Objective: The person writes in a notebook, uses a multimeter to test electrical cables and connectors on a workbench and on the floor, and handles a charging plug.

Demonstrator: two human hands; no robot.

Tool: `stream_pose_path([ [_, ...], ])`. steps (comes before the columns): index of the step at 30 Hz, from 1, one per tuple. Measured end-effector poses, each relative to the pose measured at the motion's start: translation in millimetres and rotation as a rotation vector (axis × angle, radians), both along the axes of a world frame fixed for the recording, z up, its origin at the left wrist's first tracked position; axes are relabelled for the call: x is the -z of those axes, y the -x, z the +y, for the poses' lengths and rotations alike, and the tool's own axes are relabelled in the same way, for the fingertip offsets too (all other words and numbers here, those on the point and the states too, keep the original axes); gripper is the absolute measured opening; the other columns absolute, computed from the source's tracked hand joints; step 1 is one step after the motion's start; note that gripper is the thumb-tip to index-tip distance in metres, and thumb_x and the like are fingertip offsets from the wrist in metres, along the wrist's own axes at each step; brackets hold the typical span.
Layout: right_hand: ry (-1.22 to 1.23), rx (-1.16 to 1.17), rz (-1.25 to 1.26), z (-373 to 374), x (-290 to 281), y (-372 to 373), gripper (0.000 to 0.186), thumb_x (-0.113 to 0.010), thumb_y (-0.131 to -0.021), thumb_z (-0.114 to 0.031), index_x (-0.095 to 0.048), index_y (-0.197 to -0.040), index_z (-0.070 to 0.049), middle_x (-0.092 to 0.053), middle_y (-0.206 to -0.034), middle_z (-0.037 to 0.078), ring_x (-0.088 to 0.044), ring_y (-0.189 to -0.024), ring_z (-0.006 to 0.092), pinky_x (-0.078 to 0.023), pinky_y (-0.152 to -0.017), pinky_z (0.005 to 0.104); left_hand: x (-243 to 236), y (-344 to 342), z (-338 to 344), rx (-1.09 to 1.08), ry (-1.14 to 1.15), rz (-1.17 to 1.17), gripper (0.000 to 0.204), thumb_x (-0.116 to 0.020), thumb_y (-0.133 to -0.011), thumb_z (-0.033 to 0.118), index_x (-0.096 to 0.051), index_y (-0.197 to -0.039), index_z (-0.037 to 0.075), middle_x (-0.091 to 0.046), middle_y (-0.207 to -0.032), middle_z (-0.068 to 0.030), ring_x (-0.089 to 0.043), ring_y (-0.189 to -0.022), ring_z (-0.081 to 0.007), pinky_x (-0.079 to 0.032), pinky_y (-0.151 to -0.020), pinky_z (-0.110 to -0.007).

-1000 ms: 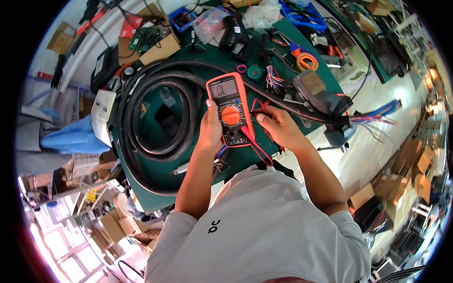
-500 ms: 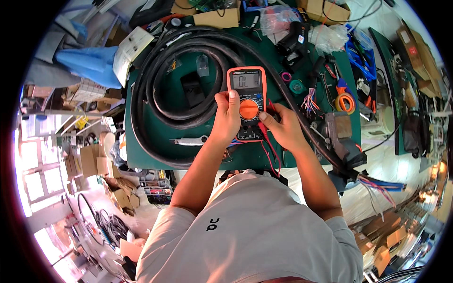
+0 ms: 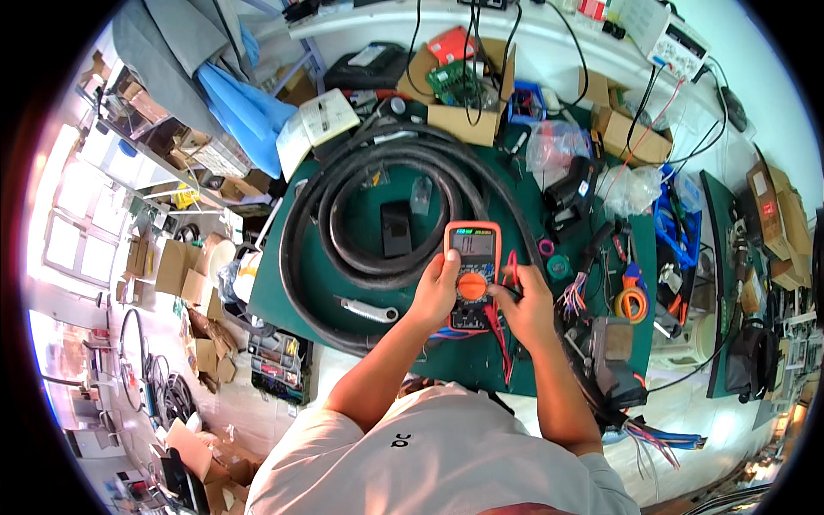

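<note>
An orange-edged digital multimeter with a lit screen and an orange dial is held up over the near side of the green table. My left hand is closed around its left side, thumb on the front. At its right side, my right hand is closed with the thumb by the dial. A red test lead runs from the meter's lower front, and part of it shows at my right fingers. Behind the meter, a thick black cable lies coiled. A grey-handled utility knife lies left of my left wrist.
Inside the coil is a black case. To the right lie orange tape, fanned-out coloured wires and a grey-black power tool. A cardboard box and a blue bin stand farther back. Stripped cable ends overhang the near right edge.
The view has tilted upward, showing more of the wall and back shelf, so the table, meter and hands sit lower in the picture. Both hands keep about the same hold.
</note>
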State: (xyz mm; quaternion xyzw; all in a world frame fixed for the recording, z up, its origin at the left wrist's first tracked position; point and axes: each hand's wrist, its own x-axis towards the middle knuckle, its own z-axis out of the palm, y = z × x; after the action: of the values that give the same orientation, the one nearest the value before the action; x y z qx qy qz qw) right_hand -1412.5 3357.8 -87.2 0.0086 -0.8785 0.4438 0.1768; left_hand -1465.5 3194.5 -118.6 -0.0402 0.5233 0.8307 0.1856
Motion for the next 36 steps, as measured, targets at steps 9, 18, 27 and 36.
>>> stream_pose_path([
  [9,0.010,0.194,0.161,19,-8,9,0.024,-0.066,-0.087,-0.025,-0.062,-0.099,-0.005,-0.066,-0.088,0.014,-0.066,-0.070,0.0276,-0.051,-0.060,0.0354,-25,16,-21,-0.233,0.349,0.264,0.045,-0.041,-0.101,0.041,-0.052,-0.107,-0.002,-0.060,-0.095,-0.0067,-0.057,-0.086,-0.0125,-0.049,-0.079,-0.028],
  [18,-0.717,-0.234,0.118,-26,-18,4,0.021,-0.059,-0.084,-0.025,-0.053,-0.080,-0.005,-0.062,-0.070,0.012,-0.066,-0.060,0.0262,-0.053,-0.049,0.0378,-27,-9,-8,-0.053,0.507,0.419,0.040,-0.047,-0.100,0.035,-0.048,-0.094,-0.004,-0.057,-0.083,-0.0084,-0.054,-0.075,-0.0117,-0.048,-0.064,-0.028],
  [27,-0.892,-0.119,0.224,-28,-9,-10,0.026,-0.061,-0.083,-0.025,-0.051,-0.066,-0.008,-0.058,-0.058,0.008,-0.062,-0.053,0.0228,-0.049,-0.045,0.0345,-21,-12,-3,0.056,0.503,0.439,0.047,-0.044,-0.100,0.042,-0.048,-0.089,-0.003,-0.054,-0.070,-0.0055,-0.052,-0.062,-0.0106,-0.044,-0.055,-0.028],
  [36,-0.694,0.126,0.128,-57,-9,-23,0.030,-0.060,-0.087,-0.023,-0.050,-0.064,-0.007,-0.057,-0.054,0.010,-0.060,-0.048,0.0244,-0.047,-0.041,0.0340,-26,-18,-8,0.044,0.374,0.395,0.047,-0.042,-0.100,0.042,-0.047,-0.093,-0.003,-0.056,-0.074,-0.0061,-0.052,-0.063,-0.0094,-0.044,-0.056,-0.026],
])
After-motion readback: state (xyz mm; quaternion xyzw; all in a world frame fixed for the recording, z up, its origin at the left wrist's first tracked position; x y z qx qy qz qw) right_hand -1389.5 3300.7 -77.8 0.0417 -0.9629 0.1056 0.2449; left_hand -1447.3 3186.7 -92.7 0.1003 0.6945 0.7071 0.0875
